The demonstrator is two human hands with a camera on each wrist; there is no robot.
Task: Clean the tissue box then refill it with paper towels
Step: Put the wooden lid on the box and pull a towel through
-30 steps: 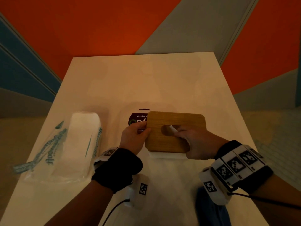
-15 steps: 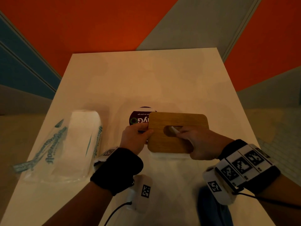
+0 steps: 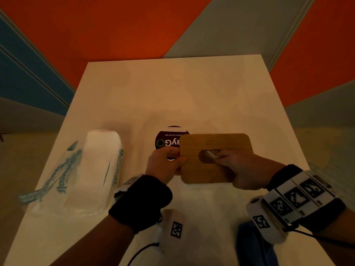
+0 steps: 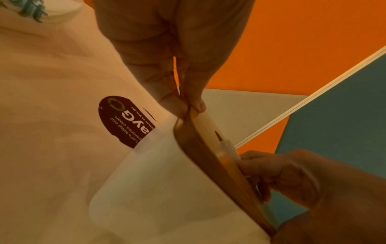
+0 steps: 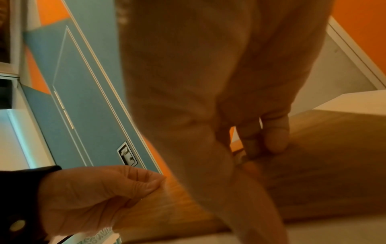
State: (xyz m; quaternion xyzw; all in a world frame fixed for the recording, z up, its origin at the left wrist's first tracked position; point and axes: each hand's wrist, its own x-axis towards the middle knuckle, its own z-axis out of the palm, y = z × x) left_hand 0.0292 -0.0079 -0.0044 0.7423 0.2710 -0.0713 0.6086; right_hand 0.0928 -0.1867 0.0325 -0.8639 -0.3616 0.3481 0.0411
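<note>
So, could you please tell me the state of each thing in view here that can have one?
Wooden lid: on the white box, its left edge pinched by the left hand.
Tissue box: on the table, lid on.
Tissue: poking up through the lid's slot, pinched by the right hand.
Paper towel pack: lying on the table, wrapped, untouched.
Left hand: pinching the lid.
Right hand: pinching the tissue.

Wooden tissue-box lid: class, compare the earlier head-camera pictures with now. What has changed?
Hardly anything. The left hand still pinches the left edge of the wooden lid with the oval slot, and the right hand still holds white tissue at the slot. The plastic-wrapped pack of paper towels has stayed put.
</note>
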